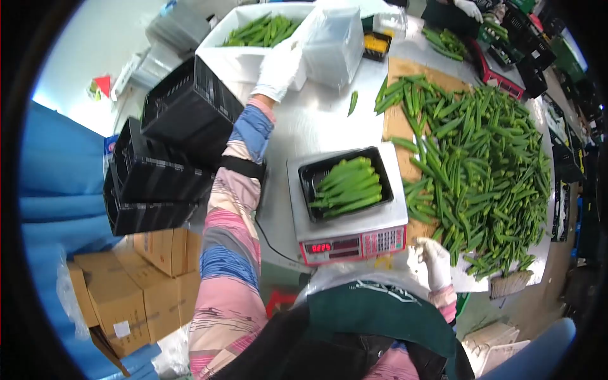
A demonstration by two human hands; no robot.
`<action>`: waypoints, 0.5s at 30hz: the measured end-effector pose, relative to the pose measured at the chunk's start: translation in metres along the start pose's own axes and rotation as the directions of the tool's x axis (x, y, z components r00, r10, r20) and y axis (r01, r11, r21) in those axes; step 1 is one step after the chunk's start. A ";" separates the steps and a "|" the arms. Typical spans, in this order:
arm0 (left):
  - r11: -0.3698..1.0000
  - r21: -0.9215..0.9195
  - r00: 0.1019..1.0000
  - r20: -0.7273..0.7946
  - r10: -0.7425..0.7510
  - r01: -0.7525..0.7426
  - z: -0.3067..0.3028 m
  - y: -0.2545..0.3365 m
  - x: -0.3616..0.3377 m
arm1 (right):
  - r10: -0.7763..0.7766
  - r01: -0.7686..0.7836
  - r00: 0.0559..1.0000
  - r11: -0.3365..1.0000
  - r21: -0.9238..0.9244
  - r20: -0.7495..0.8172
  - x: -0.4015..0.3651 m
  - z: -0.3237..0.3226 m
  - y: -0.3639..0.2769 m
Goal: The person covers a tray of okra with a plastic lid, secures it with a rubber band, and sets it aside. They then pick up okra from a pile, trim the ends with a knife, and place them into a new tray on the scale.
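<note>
My left hand (278,68), in a white glove, reaches to the far side of the table. Its fingers are at the edge of a white bin (244,61) of okra, right beside a stack of clear plastic containers (331,47) in a bag; the fingertips are too unclear to show their grip. My right hand (435,263), also gloved, is by the front right corner of the scale (394,202), fingers curled together; what they hold, if anything, does not show. On the scale sits a black tray (305,190) with okra (349,183) laid side by side. Red digits glow on its display.
A big heap of okra (481,164) covers the right of the metal table, partly on cardboard (396,123). Black crates (183,104) are stacked at left, above cardboard boxes (120,291). A brush (510,284) lies at the front right edge. Another person's gloved hand (469,9) shows at the back.
</note>
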State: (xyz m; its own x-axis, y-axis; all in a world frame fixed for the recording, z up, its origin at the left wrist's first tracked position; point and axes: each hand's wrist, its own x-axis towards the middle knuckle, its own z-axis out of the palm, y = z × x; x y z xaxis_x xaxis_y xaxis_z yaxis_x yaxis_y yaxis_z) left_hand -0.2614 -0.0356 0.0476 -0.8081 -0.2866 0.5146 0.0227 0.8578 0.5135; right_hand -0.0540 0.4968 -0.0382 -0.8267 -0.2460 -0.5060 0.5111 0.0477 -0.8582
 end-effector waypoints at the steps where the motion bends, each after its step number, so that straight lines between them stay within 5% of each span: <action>1: 1.000 0.015 0.999 0.029 0.018 -0.018 0.020 -0.014 0.023 | 0.002 -0.003 1.000 1.000 -0.024 -0.019 0.001 -0.002 0.002; 3: 0.992 0.123 0.994 0.094 -0.046 0.034 0.051 -0.021 0.060 | 0.058 -0.057 0.997 0.998 0.027 -0.056 0.002 0.002 -0.005; 6: 0.886 0.307 0.918 -0.077 0.388 -0.348 0.121 -0.062 0.095 | 0.004 -0.002 0.997 1.000 0.028 -0.080 0.017 -0.012 0.019; 9: 0.726 0.456 0.817 0.003 0.577 -0.514 0.143 -0.029 0.112 | 0.066 -0.060 0.991 0.997 0.053 -0.118 0.021 -0.010 0.012; 11: 0.962 0.239 0.989 0.097 0.111 -0.131 0.140 0.005 0.113 | 0.061 -0.055 0.988 0.997 0.047 -0.144 0.028 -0.013 0.018; 12: 0.984 0.145 0.974 0.187 -0.131 0.105 0.140 0.014 0.118 | 0.067 -0.059 0.986 0.997 0.055 -0.150 0.030 -0.014 0.017; 15: 0.974 0.176 0.885 0.418 -0.203 0.141 0.138 0.005 0.147 | 0.082 -0.069 0.984 0.994 0.083 -0.160 0.036 -0.018 0.017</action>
State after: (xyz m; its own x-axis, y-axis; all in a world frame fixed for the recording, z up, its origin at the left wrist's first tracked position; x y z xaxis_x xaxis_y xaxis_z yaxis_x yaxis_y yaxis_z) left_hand -0.4609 -0.0142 0.0312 -0.9661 -0.2501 0.0644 -0.1953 0.8706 0.4515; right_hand -0.0792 0.5058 -0.0723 -0.8093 -0.0829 -0.5816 0.5846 -0.0164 -0.8111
